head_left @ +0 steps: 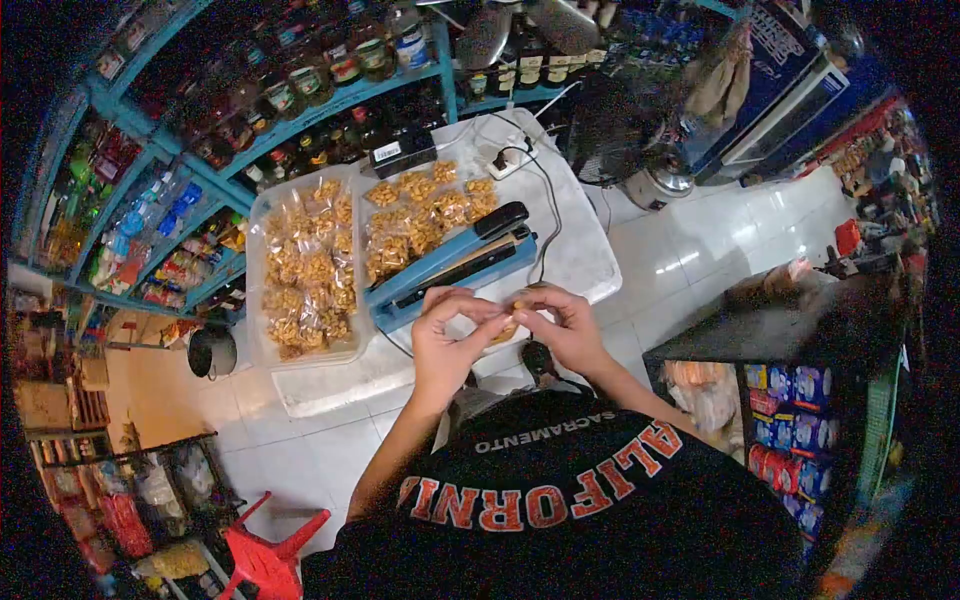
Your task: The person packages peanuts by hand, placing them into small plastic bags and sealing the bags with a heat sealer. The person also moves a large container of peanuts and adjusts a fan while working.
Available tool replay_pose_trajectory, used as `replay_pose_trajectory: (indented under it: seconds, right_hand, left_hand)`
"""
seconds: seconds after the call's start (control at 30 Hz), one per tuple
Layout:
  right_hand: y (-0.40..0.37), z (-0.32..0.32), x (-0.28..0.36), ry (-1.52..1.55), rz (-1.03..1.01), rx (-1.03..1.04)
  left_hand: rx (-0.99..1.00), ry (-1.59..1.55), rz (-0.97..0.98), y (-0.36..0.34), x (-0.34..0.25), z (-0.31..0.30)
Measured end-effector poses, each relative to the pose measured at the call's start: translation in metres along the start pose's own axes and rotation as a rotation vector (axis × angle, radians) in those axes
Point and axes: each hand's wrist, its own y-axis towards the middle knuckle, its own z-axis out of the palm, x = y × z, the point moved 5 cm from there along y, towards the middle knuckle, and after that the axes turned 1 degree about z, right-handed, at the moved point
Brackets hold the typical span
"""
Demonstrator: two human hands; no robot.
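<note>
My left hand and my right hand meet at the near side of the table, fingertips pinched together. Between them is a small clear bag of golden-brown snack, largely covered by the fingers. Just beyond the hands lies a blue heat sealer with a black-ended lever arm. Behind the sealer, several filled snack bags sit in a group. More of the same bags fill a translucent plastic tub to the left.
The white table carries a power strip with a black cord running along its right side. Blue shelves of jars and bottles stand behind. A red plastic stool is at lower left, a dark counter at right.
</note>
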Motion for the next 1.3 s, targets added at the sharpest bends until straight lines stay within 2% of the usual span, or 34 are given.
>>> replay_pose_trajectory:
  seconds: [0.1,0.17,0.4,0.47,0.6,0.7,0.77,0.9,0.97,1.13,1.23,1.3]
  right_hand:
    - [0.002,0.001,0.005,0.001,-0.053,-0.011]
    - [0.003,0.004,0.007,0.125,0.033,0.007]
    - [0.006,0.002,0.014,0.155,0.032,-0.083]
    - [0.008,0.002,0.022,0.024,-0.044,-0.062]
    - [0.01,-0.001,0.027,-0.017,-0.088,-0.062]
    - [0.013,-0.001,0.044,-0.067,-0.123,0.013]
    - [0.014,-0.002,0.047,-0.089,-0.13,0.0]
    - [0.016,-0.002,0.05,-0.101,-0.136,0.023]
    - [0.016,0.002,0.058,-0.15,-0.24,0.022]
    - [0.013,0.0,0.058,-0.177,-0.182,0.051]
    - [0.013,0.0,0.058,-0.156,-0.171,0.028]
    - [0.013,0.0,0.058,-0.163,-0.178,0.014]
  left_hand:
    - [0.013,-0.074,-0.038,0.002,-0.005,0.0]
    - [-0.06,-0.006,-0.059,0.002,-0.011,-0.004]
    - [-0.002,-0.025,-0.048,0.002,0.002,-0.011]
    - [0.011,-0.027,-0.027,0.004,0.002,-0.011]
    - [0.033,-0.075,-0.046,0.005,0.004,-0.01]
    - [0.059,-0.139,-0.012,0.006,-0.004,-0.004]
    - [0.216,-0.03,-0.003,0.005,-0.006,0.004]
    - [0.2,-0.057,-0.063,0.001,-0.004,0.005]
    - [0.183,-0.069,-0.071,0.002,-0.002,0.004]
    - [0.146,-0.105,-0.111,0.002,-0.012,0.006]
    - [0.033,-0.191,-0.057,0.007,-0.018,0.005]
    - [0.032,-0.056,0.103,0.009,-0.017,0.0]
